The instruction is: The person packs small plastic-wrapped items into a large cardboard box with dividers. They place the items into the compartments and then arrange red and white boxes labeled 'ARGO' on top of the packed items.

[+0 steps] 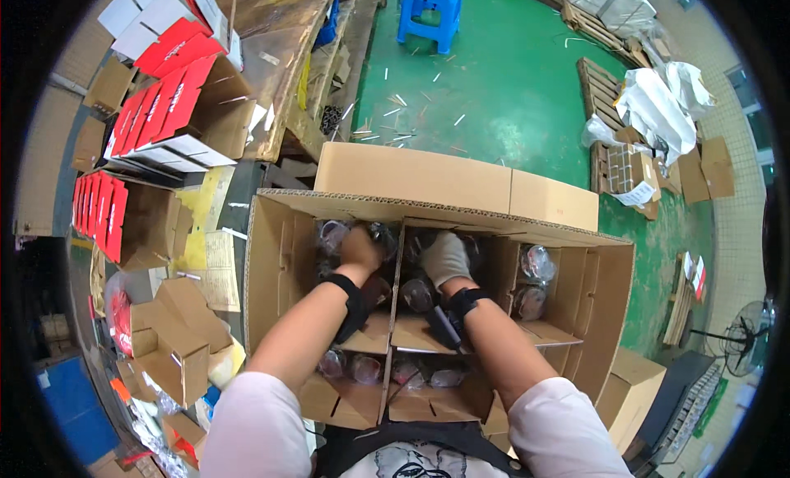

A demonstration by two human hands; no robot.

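Observation:
A large open cardboard box (pixel 597 313) stands in front of me, split by cardboard dividers (pixel 398 289). My left hand (pixel 360 249) reaches into its back left compartment, among clear-plastic-wrapped objects (pixel 332 236). Motion smears that hand, and its fingers are hidden. In the compartment to the right is my right hand (pixel 446 258), in a pale glove, close to a round wrapped object (pixel 417 295). Its fingers point down out of sight, so any hold cannot be made out. Dark straps circle both wrists. A dark flat piece (pixel 444 326) hangs by the right wrist.
More wrapped objects (pixel 538 265) sit in the right compartment, others (pixel 365 368) in the near ones. Red and white cartons (pixel 164 107) stand at left beside a wooden workbench (pixel 284 50). A blue stool (pixel 429 17) and scattered sticks lie beyond; a fan (pixel 745 334) is at right.

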